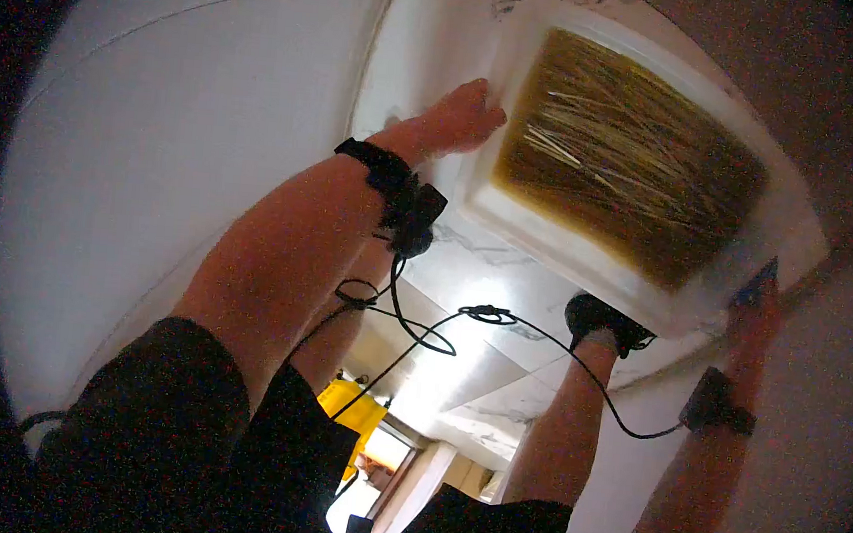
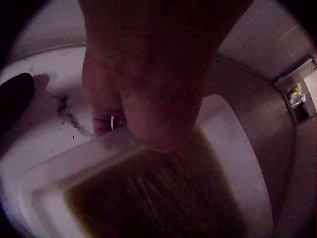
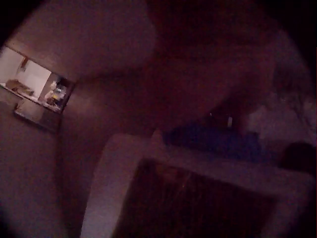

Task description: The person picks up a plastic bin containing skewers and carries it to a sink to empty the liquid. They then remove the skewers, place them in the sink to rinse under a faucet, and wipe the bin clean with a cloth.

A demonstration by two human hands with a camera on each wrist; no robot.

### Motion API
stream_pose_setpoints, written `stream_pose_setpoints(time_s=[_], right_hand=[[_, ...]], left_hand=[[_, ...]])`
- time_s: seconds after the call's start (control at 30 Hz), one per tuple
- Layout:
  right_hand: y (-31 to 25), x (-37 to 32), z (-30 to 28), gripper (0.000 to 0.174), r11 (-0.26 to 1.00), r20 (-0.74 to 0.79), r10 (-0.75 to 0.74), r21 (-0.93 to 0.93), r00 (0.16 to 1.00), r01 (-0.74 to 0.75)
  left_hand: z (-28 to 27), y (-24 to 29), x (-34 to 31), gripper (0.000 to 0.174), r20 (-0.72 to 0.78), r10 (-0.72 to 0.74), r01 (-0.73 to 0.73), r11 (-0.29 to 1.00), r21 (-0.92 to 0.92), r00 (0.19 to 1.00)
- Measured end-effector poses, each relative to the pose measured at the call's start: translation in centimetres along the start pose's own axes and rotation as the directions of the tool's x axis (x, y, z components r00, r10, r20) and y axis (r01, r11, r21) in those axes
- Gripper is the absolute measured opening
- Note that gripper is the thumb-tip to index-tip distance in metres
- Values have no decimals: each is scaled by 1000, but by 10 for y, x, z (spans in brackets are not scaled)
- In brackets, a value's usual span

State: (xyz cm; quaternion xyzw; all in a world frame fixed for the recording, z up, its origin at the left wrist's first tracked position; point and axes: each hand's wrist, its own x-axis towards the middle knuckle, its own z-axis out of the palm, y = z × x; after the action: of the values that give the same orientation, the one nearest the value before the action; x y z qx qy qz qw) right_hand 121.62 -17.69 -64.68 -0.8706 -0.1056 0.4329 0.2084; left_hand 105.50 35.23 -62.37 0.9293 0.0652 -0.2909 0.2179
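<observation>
A white tub point(image 1: 550, 226) contains long thin straw-coloured strands point(image 1: 646, 154) in brownish liquid. At one end of it, my left hand point(image 1: 458, 119) grips the rim; the left wrist view shows this hand point(image 2: 143, 99) with its fingers curled at the outside of the rim point(image 2: 64, 163). By the opposite end, my right hand point(image 1: 755, 317) holds a blue item point(image 1: 758, 283). In the dark right wrist view, the blue item point(image 3: 213, 141) lies between the hand point(image 3: 213, 89) and the tub's rim point(image 3: 119, 148). Most right fingertips are hidden.
Dark footwear point(image 1: 603, 320) stands beside the tub on the marbled floor point(image 1: 487, 261). Black cables point(image 1: 483, 313) hang from the wrist cameras across the view. A pale wall point(image 1: 189, 98) rises at the left, and a yellow object point(image 1: 353, 411) is visible behind the legs.
</observation>
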Motion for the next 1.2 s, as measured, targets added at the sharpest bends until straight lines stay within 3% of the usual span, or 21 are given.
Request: stream_pose_setpoints(time_s=[0.07, 0.17, 0.2, 0.27, 0.37, 0.43, 0.47, 0.5, 0.53, 0.63, 0.67, 0.73, 0.77, 0.8, 0.83, 0.97, 1.0, 1.03, 1.13, 1.17, 1.2], right_hand=[[-16, -8, 0, 48, 993, 61, -29, 113, 998, 22], [-62, -18, 20, 55, 995, -184, 41, 92, 982, -24], [-87, -20, 10, 60, 816, -104, 275, 551, 956, -175], [-94, -21, 2, 66, 423, 74, 442, 861, 894, -280], [-55, -9, 8, 64, 832, 43, 284, 485, 958, -269], [-53, -8, 9, 64, 948, 65, 205, 234, 977, -215], [-53, -8, 10, 65, 971, 77, 179, 148, 981, -188], [-77, -14, 7, 65, 906, 47, 242, 347, 969, -243], [-91, -16, 6, 66, 801, 28, 306, 533, 952, -273], [-78, -10, 3, 67, 908, -54, 237, 368, 970, -201], [-68, -7, 2, 67, 935, -81, 210, 307, 974, -176], [-19, 13, 11, 63, 793, 29, 303, 546, 953, -269], [3, 22, 12, 63, 796, 20, 297, 548, 955, -259], [25, 29, 14, 58, 999, -67, 21, -47, 998, -24], [28, 33, 13, 54, 752, 22, -252, -624, 968, 210], [0, 34, 11, 42, 830, -53, -250, -526, 967, 186], [-35, 31, 9, 40, 974, -137, 11, -224, 991, -42], [-55, 30, 5, 39, 956, -125, 282, 113, 951, -269], [-43, 21, -8, 42, 969, 58, 142, 194, 988, -151], [-34, 21, -8, 43, 967, 115, 93, 226, 989, -117], [-14, 20, 5, 45, 966, -59, -89, -247, 994, 72]], left_hand=[[1, 5, 7, 36, 56, -130, 132, 990, -41, 990], [-6, 19, 9, 37, 141, -312, 333, 928, -168, 940], [-9, 23, 8, 37, 163, -364, 396, 882, -256, 917], [-4, 19, 8, 37, 140, -351, 376, 895, -241, 926], [-20, 24, 8, 39, 175, -222, 238, 968, -76, 959], [-19, 24, 9, 40, 252, -112, 100, 993, 60, 961], [-8, 20, 9, 35, 123, -233, 241, 969, -49, 965], [0, 16, 8, 30, 10, -364, 360, 917, -174, 931], [2, 13, 8, 30, 10, -366, 362, 916, -173, 930], [3, 14, 5, 23, -49, -288, 273, 940, -203, 956], [2, 14, 2, 22, -105, -105, 102, 994, -34, 989], [0, 9, 6, 20, -143, 90, -68, 986, 151, 986], [6, -2, 13, 22, 11, 183, -178, 939, 295, 983], [8, -7, 19, 24, 177, 247, -300, 859, 415, 953], [5, -5, 20, 24, 169, 249, -298, 855, 424, 954], [19, -7, 18, 24, -23, 65, -59, 981, 186, 998], [20, -12, 21, 26, -73, 22, -14, 993, 115, 997], [14, -8, 22, 26, -76, 25, -16, 993, 121, 997], [-8, 14, 22, 30, -58, -241, 233, 965, -121, 969], [-18, 18, 28, 34, 120, -126, 111, 986, 127, 985], [-13, 16, 27, 36, 227, -88, 34, 972, 234, 970]])
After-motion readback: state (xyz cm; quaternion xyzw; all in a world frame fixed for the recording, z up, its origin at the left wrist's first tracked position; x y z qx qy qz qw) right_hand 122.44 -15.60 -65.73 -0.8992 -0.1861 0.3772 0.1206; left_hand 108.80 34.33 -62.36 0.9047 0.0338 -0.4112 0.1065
